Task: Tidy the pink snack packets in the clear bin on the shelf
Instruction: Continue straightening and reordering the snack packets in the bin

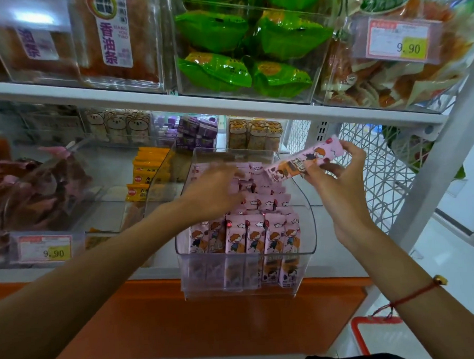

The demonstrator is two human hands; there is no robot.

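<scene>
An orange ledge (204,324) is running across the nearest part of the view, just below a white shelf (71,273) in a shop. A red basket rim (373,333) is showing low on the right, and a white lattice panel (379,173) is closing the shelf's right end. On the right forearm a red string bracelet (409,296) is sitting.

A clear bin (246,284) is jutting forward over the shelf's front edge. It is holding rows of pink snack packets (254,238), standing upright and packed side by side, each printed with a cartoon child and small clouds.

The left hand (214,191) is reaching into the middle of the bin, fingers loosely spread and blurred, resting on the packet tops; whether it is gripping one cannot be told. The right hand (336,180) is hovering above the bin's right rear corner, pinching one loose packet (305,160) between thumb and fingers, the packet lying sideways and tilted up to the right.

Left of the bin, yellow packets (146,172) and a bin of brownish-pink bags (30,188) with a 9.90 price tag (44,248) are sitting. Further back are bear-printed packs (119,127) and purple boxes (195,132). On the upper shelf (200,102), green packets (241,51) are filling another clear bin.
</scene>
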